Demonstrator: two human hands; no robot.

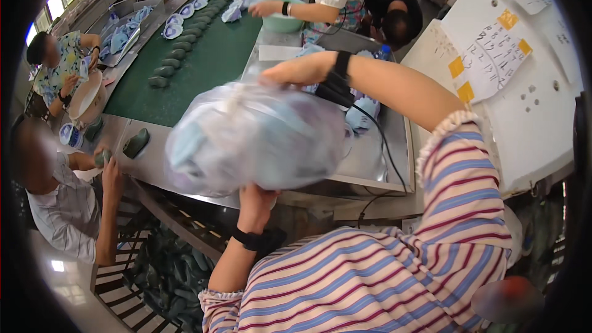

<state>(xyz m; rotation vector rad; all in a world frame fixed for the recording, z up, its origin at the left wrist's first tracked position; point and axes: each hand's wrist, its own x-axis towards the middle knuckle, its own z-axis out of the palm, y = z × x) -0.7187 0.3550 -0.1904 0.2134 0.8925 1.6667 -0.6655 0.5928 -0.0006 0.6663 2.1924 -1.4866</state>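
Observation:
I hold up a bulging clear plastic bag in front of me, over the near end of the metal bench. Light blue and purple soft pieces show through its film, blurred by motion. From below, my left hand grips the bag's near side, its fingertips mostly hidden behind the plastic. My right hand is closed on the far upper edge of the bag, the fingers partly covered. Both wrists wear black bands. Beside my right hand, more blue and purple pieces lie in a metal tray.
Dark green shoe lasts line a green conveyor belt. A slatted crate of lasts stands below left. At the left, a co-worker's hands hold a last. Another person's hand is over a green basin. A black cable hangs by my right arm.

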